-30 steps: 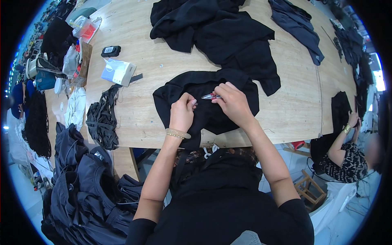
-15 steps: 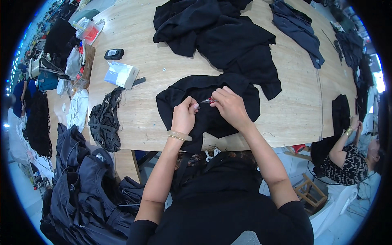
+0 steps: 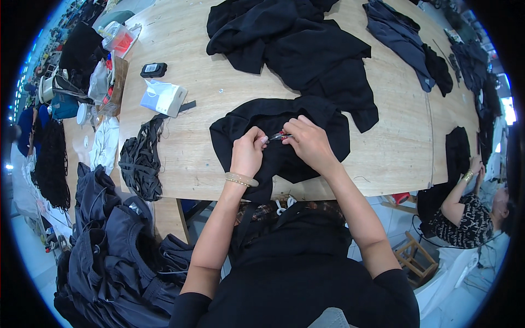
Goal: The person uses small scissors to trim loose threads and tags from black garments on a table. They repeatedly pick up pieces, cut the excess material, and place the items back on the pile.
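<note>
A black garment [image 3: 306, 164] lies bunched on the wooden table right in front of me, with both my hands over it. My right hand [image 3: 309, 143] grips a pair of small thread snips [image 3: 280, 135] with red handles, the metal blades pointing left. Just beside the blade tips, my left hand [image 3: 249, 150] is pinched closed at thumb and forefinger. What sits in that pinch is too small to make out. A bangle and a bead bracelet [image 3: 241, 180] circle my left wrist.
More black cloth [image 3: 306, 49] lies beyond the garment, with a blue-grey garment [image 3: 396, 38] at the far right. To the left are a tissue pack [image 3: 164, 98], a small black device [image 3: 153, 70] and tangled dark strips [image 3: 139, 164]. Dark clothes [image 3: 120, 246] are heaped lower left; a co-worker [image 3: 465, 218] is at right.
The snips' blades now reach closer to my left fingertips. A black piece of cloth has appeared beside the blue-grey garment at the far right. My hands have barely shifted.
</note>
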Tool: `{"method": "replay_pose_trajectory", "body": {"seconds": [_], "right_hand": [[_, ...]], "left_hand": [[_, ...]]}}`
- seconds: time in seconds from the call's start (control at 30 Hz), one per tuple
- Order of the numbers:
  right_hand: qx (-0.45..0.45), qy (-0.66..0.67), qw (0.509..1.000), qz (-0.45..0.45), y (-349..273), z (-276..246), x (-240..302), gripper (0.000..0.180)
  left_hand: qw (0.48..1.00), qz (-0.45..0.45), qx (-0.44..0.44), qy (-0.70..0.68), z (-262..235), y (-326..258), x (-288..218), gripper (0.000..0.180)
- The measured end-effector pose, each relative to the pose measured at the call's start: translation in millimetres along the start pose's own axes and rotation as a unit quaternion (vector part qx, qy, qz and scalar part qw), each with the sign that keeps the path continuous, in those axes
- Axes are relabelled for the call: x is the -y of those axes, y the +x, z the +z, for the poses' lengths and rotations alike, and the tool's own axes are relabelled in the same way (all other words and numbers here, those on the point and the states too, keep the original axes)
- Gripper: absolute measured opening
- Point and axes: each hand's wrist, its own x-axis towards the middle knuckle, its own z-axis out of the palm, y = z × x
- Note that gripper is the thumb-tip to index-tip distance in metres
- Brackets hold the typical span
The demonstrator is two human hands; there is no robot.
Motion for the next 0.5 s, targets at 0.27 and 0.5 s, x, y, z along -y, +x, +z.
{"method": "replay_pose_trajectory", "body": {"seconds": [0.27,0.5], "right_hand": [[-0.045,0.036,0.998,0.034,-4,-1,-10,0.019],[-0.16,0.411,0.858,0.265,-26,-24,-27,0.018]], "left_hand": [[0.999,0.029,0.017,0.038,-9,-8,-4,0.01],[0.971,0.04,0.215,0.096,-33,-47,-37,0.019]]}}
